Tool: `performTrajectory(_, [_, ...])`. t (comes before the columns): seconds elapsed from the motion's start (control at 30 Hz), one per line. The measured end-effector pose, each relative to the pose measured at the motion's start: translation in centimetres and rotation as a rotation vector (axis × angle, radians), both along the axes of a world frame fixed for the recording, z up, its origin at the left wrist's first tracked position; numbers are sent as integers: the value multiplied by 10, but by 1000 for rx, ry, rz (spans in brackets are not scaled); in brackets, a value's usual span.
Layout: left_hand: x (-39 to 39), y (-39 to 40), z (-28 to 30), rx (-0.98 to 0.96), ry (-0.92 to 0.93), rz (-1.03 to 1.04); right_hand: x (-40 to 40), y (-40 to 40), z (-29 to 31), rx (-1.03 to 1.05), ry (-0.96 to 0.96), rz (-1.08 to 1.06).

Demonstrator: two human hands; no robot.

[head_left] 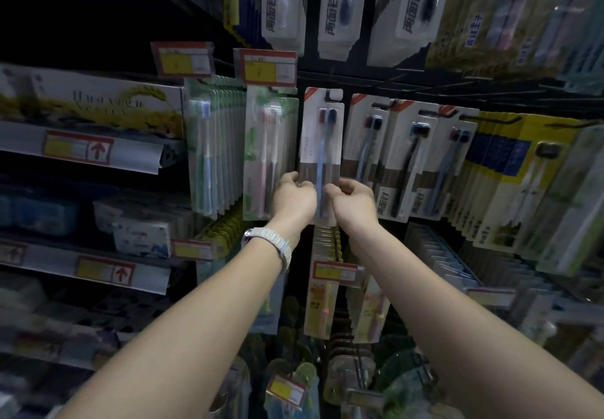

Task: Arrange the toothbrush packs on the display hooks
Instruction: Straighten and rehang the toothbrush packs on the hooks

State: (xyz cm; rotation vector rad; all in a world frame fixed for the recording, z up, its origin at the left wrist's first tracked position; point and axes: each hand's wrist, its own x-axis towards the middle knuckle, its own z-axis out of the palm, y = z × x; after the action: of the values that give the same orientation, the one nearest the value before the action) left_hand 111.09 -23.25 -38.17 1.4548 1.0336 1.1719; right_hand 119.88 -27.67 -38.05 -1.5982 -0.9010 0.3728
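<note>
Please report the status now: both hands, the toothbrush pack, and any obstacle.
Left hand and right hand both pinch the lower end of the toothbrush pack. Pack upright, top slot at the hook. Neighbouring packs close beside; nothing blocking.

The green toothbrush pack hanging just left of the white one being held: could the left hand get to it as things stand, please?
Probably yes, once freed. The left hand grips the white toothbrush pack at its lower edge, as does the right hand. The green toothbrush pack hangs right beside it, front uncovered.
</note>
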Motion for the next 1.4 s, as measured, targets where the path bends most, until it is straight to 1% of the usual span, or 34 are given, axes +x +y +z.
performTrajectory(0.1, [-9,-8,5,-10,-56,-10,-7,-11,6,13,41,17])
performTrajectory(0.23, [-19,-18,14,-82,-122,-36,-18,-30,16,-2,92,58])
performTrajectory(0.37, [-29,-35,21,-93,-91,-33,-32,-57,26,-43,101,97])
performTrajectory(0.6, [-44,-69,25,-72,-21,-31,-51,-93,25,-47,69,143])
performTrajectory(0.93, [-64,-121,32,-28,-16,-64,-64,-148,26,-30,44,153])
performTrajectory(1.1, [-53,-145,34,28,-16,-158,-43,-177,26,-4,4,125])
performTrajectory(1.27, [-16,-169,36,94,17,-264,-7,-206,20,94,-78,-19])
performTrajectory(1.4, [23,-183,34,101,32,-318,24,-225,15,152,-142,-109])
